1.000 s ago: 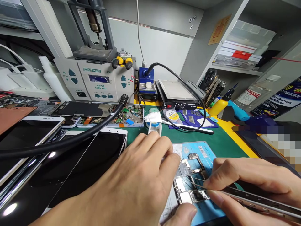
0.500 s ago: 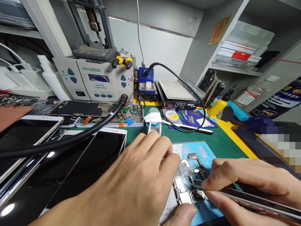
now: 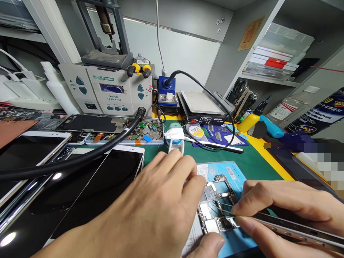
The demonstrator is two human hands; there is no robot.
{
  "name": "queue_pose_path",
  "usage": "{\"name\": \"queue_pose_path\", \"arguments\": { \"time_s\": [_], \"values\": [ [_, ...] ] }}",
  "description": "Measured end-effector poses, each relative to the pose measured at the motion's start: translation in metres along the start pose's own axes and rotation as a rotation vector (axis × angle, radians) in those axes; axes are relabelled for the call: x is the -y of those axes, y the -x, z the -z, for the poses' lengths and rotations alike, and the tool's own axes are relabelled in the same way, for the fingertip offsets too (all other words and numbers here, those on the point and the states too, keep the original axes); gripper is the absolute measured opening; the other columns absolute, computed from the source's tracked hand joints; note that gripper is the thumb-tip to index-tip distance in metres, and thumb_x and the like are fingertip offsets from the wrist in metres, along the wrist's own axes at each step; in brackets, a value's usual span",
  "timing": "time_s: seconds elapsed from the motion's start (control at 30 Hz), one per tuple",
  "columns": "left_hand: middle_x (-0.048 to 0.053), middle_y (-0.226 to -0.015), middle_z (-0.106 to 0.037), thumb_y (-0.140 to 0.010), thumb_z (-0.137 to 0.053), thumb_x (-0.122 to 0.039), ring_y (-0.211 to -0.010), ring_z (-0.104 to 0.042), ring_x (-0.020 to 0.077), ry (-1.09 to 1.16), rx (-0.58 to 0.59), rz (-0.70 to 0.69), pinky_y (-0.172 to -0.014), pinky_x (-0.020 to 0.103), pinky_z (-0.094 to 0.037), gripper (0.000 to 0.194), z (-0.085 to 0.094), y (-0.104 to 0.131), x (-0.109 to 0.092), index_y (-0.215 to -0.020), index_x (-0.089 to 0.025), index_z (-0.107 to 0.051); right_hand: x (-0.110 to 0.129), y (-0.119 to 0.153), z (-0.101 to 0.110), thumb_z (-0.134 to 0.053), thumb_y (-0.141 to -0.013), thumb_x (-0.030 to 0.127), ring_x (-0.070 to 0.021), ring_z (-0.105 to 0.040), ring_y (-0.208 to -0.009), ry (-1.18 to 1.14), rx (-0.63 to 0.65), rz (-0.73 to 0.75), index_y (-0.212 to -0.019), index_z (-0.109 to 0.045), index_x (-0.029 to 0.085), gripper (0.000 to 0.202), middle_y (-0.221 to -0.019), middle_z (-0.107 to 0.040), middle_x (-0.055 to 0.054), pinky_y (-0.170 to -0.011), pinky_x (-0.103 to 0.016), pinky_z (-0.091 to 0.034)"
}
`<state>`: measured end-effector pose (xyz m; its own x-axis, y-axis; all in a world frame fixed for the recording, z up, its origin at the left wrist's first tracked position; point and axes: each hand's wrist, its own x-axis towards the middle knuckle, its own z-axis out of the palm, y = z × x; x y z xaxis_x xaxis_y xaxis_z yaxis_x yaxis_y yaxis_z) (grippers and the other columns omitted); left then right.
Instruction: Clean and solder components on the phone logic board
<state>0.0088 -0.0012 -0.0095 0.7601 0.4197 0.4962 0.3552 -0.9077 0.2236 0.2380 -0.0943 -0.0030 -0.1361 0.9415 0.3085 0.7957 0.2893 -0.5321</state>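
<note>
My left hand (image 3: 158,200) lies bent over the left side of a phone circuit board (image 3: 206,211). Its thumb rests at the board's lower edge and its forefinger by the upper left; the other fingers curl out of sight. The board sits on a blue printed pad (image 3: 235,238) and carries silver shields and dark chips. In my right hand (image 3: 271,204) a pair of thin metal tweezers (image 3: 292,229) is pinched between thumb and forefinger. Their fine, slightly parted tips hover over or touch the board's middle; contact cannot be made out.
Phones with dark screens (image 3: 99,182) lie at left, crossed by a thick black hose (image 3: 88,163) from the hot-air station (image 3: 104,89). Behind my hands are a white-handled tool (image 3: 176,134), a heating plate (image 3: 204,107) and a tray of boards (image 3: 150,130). A yellow bottle (image 3: 248,122) stands right.
The tweezers and my right fingers have shifted very slightly to the right. My left hand and the circuit board have stayed in place.
</note>
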Motion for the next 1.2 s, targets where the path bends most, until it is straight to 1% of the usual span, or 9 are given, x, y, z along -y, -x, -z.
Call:
{"name": "queue_pose_path", "arguments": {
  "time_s": [0.1,0.23,0.4,0.53,0.7,0.87,0.97,1.07,1.2],
  "values": [
    [0.007,-0.114,-0.069,-0.073,-0.080,-0.029,-0.108,-0.061,0.0301,-0.003,0.002,0.006,-0.097,0.043,-0.053,0.032,-0.0006,-0.0012,0.0007,-0.102,-0.020,-0.069,-0.0010,-0.0001,-0.0002,-0.075,-0.089,0.023,-0.0100,-0.066,-0.049,-0.089,0.029,0.040,-0.078,-0.068,0.029,0.014,-0.064,-0.073,0.008,-0.046,-0.018,-0.047],
    [0.007,-0.116,-0.069,-0.074,-0.079,-0.031,-0.109,-0.061,0.0304,-0.013,-0.013,0.006,-0.096,0.044,-0.054,0.035,-0.0024,-0.0025,0.0013,-0.106,-0.019,-0.069,-0.0022,-0.0006,-0.0008,-0.076,-0.089,0.023,-0.0104,-0.067,-0.051,-0.125,0.031,0.051,-0.081,-0.069,0.030,0.013,-0.066,-0.075,0.008,-0.047,-0.018,-0.048],
    [0.009,-0.119,-0.070,-0.077,-0.076,-0.033,-0.110,-0.061,0.0314,-0.035,-0.013,0.000,-0.094,0.044,-0.054,0.032,-0.0023,0.0006,0.0009,-0.105,-0.019,-0.069,-0.0025,-0.0027,-0.0010,-0.076,-0.089,0.021,-0.0103,-0.070,-0.054,-0.142,0.048,0.037,-0.082,-0.071,0.031,0.012,-0.069,-0.077,0.009,-0.050,-0.017,-0.050],
    [0.008,-0.118,-0.069,-0.078,-0.075,-0.031,-0.110,-0.061,0.0311,-0.048,0.006,-0.008,-0.095,0.045,-0.053,0.032,0.0002,0.0025,0.0001,-0.107,-0.019,-0.069,-0.0017,-0.0026,-0.0006,-0.076,-0.089,0.022,-0.0111,-0.071,-0.054,-0.139,0.056,0.022,-0.081,-0.072,0.030,0.012,-0.069,-0.078,0.008,-0.050,-0.018,-0.051],
    [0.010,-0.119,-0.069,-0.081,-0.067,-0.027,-0.112,-0.060,0.0321,-0.029,0.022,-0.007,-0.096,0.046,-0.053,0.028,0.0007,0.0010,-0.0005,-0.108,-0.018,-0.068,0.0011,-0.0029,-0.0009,-0.075,-0.088,0.023,-0.0131,-0.072,-0.054,-0.123,0.050,0.005,-0.079,-0.073,0.029,0.011,-0.070,-0.078,0.006,-0.049,-0.019,-0.051],
    [0.010,-0.119,-0.068,-0.081,-0.067,-0.028,-0.113,-0.060,0.0327,-0.019,-0.001,0.000,-0.097,0.046,-0.054,0.026,-0.0009,0.0000,-0.0004,-0.105,-0.018,-0.068,0.0020,-0.0041,-0.0018,-0.075,-0.087,0.019,-0.0115,-0.072,-0.054,-0.167,0.042,0.023,-0.083,-0.073,0.030,0.012,-0.071,-0.079,0.008,-0.050,-0.017,-0.052],
    [0.009,-0.118,-0.069,-0.080,-0.069,-0.028,-0.113,-0.060,0.0326,-0.022,0.001,0.009,-0.097,0.047,-0.054,0.028,-0.0012,-0.0005,-0.0003,-0.106,-0.019,-0.068,0.0025,-0.0039,-0.0014,-0.076,-0.087,0.020,-0.0096,-0.069,-0.051,-0.162,0.028,0.024,-0.083,-0.072,0.031,0.012,-0.068,-0.076,0.010,-0.050,-0.016,-0.050],
    [0.010,-0.119,-0.068,-0.079,-0.068,-0.027,-0.113,-0.060,0.0326,-0.020,0.012,0.014,-0.097,0.046,-0.054,0.028,0.0003,-0.0007,-0.0012,-0.106,-0.019,-0.068,0.0035,-0.0032,-0.0006,-0.077,-0.086,0.021,-0.0078,-0.062,-0.045,-0.140,0.005,-0.006,-0.077,-0.070,0.031,0.015,-0.060,-0.071,0.012,-0.048,-0.015,-0.048],
    [0.010,-0.118,-0.068,-0.082,-0.067,-0.026,-0.112,-0.060,0.0317,-0.031,0.027,0.003,-0.097,0.045,-0.054,0.023,0.0032,0.0006,-0.0021,-0.103,-0.018,-0.067,0.0049,-0.0011,-0.0004,-0.075,-0.087,0.025,-0.0096,-0.060,-0.044,-0.105,0.005,-0.056,-0.074,-0.070,0.030,0.015,-0.059,-0.070,0.009,-0.043,-0.019,-0.044]
  ]
}}
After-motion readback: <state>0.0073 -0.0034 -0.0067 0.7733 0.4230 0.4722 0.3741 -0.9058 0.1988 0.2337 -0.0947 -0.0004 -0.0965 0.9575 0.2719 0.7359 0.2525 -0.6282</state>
